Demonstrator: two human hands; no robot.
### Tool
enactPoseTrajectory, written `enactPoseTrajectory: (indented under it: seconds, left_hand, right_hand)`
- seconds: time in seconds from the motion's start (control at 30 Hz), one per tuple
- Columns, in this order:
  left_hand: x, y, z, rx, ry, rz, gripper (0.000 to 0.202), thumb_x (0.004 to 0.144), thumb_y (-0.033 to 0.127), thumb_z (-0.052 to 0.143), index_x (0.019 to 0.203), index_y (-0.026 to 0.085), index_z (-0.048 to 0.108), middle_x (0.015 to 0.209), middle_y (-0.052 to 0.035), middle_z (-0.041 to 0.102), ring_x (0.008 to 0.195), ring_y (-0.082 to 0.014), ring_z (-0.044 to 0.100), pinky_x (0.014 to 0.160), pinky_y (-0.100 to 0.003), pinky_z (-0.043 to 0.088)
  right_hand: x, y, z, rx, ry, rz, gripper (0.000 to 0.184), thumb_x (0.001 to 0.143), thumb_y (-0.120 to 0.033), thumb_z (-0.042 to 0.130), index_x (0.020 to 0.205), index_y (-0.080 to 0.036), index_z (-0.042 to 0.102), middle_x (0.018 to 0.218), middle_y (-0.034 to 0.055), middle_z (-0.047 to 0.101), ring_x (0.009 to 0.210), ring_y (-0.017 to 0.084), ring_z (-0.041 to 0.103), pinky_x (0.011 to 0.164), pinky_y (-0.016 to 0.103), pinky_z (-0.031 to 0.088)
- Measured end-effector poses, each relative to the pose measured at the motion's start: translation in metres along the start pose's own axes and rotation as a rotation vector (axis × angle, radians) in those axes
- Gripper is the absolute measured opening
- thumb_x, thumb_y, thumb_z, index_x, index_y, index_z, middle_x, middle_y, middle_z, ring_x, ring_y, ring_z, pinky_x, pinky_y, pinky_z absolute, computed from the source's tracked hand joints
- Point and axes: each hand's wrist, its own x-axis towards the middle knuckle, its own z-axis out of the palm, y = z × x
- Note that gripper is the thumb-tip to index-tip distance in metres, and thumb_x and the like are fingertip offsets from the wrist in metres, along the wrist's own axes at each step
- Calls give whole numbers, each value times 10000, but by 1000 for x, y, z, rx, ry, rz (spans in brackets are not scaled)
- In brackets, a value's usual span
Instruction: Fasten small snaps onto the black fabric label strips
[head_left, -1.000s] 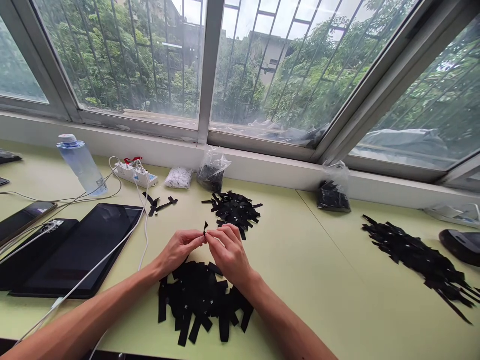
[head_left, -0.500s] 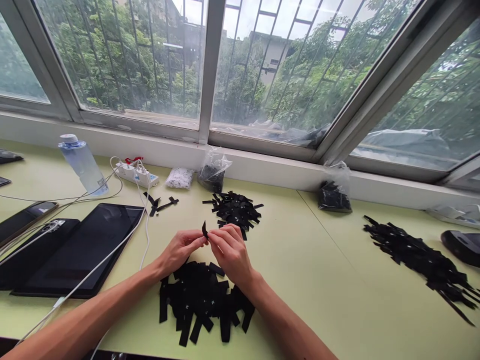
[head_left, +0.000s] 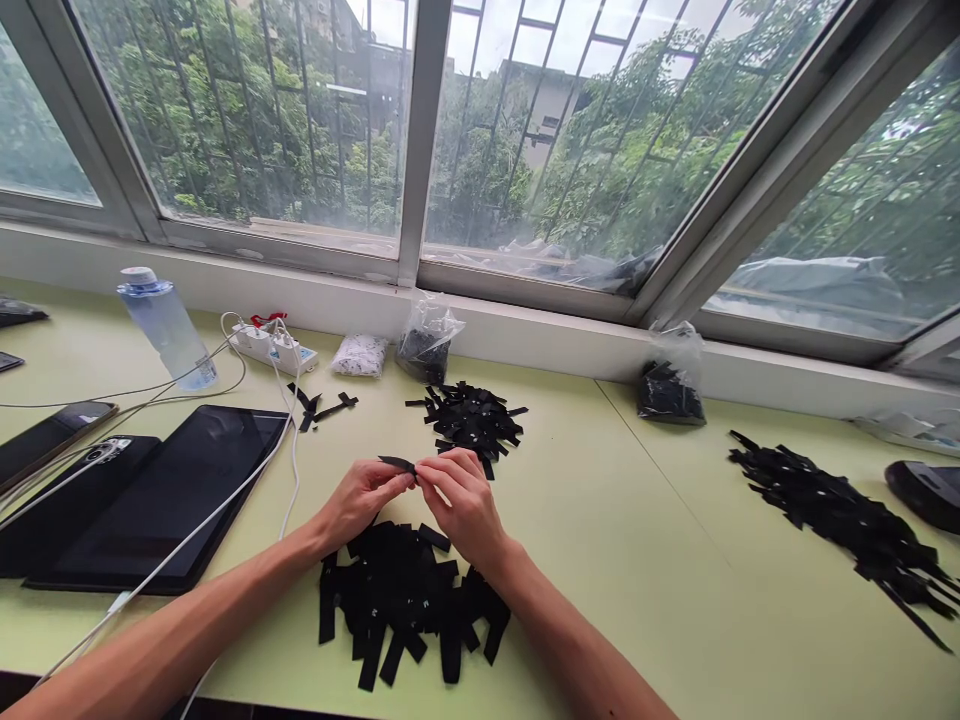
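Head view, looking down at two bare hands meeting over a pale green table (head_left: 600, 520). Left hand (head_left: 360, 497) and right hand (head_left: 461, 500) are fingertip to fingertip, both pinched narrow on one small black strip (head_left: 396, 462). Strip sits just above the left fingertips, held off the table at the middle of the frame. It now lies nearly flat w/ its free end pointing left; half a sec ago that end stood up, tilted. Hands themselves are in about the same spot as before, wrists unchanged.

Under the wrists, near the table edge: loose pile of black strips (head_left: 409, 610), some w/ small white marks. Just beyond the hands: smaller heap of black pieces (head_left: 472, 418). Behind that, by the window ledge, a clear bag of dark bits (head_left: 424, 345) and a small white bag (head_left: 358, 355).

To the left: dark tablet (head_left: 169, 490) w/ a white cable (head_left: 225, 505) running across it, a phone (head_left: 45, 430), a power strip (head_left: 271, 348), and a tilted water bottle (head_left: 166, 330).

To the right, well apart from the hands: another clear bag (head_left: 669, 385) and a long heap of black strips (head_left: 832, 505). None of these has shifted since the earlier frames.
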Motion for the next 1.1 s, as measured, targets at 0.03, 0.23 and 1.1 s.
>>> enactPoseTrajectory:
  seconds: [0.03, 0.23, 1.1]
  left_hand:
    - [0, -1, 0, -2, 0, -7, 354, 935, 415, 560, 783, 127, 699, 754, -32, 651, 731, -162, 541, 729, -265, 435]
    - [1, -4, 1, -3, 4, -68, 364, 911, 436, 571, 767, 123, 685, 692, -21, 608, 676, -151, 497, 663, -255, 402]
    - [-1, -3, 7, 60, 50, -71, 344, 883, 302, 516, 579, 141, 507, 571, 32, 357, 573, -98, 292, 541, -244, 227]
  right_hand:
    - [0, 1, 0, -3, -6, -8, 218, 944, -124, 601, 1116, -242, 665, 1032, 30, 741, 922, 210, 627, 871, 418, 503]
    - [-2, 3, 0, -103, -65, -86, 206, 942, -112, 586, 1107, -215, 655, 1033, 48, 735, 921, 211, 621, 865, 414, 489]
    - [-2, 4, 16, -78, 18, -52, 148, 897, -105, 595, 926, -241, 646, 853, 18, 717, 787, 189, 604, 809, 388, 490]
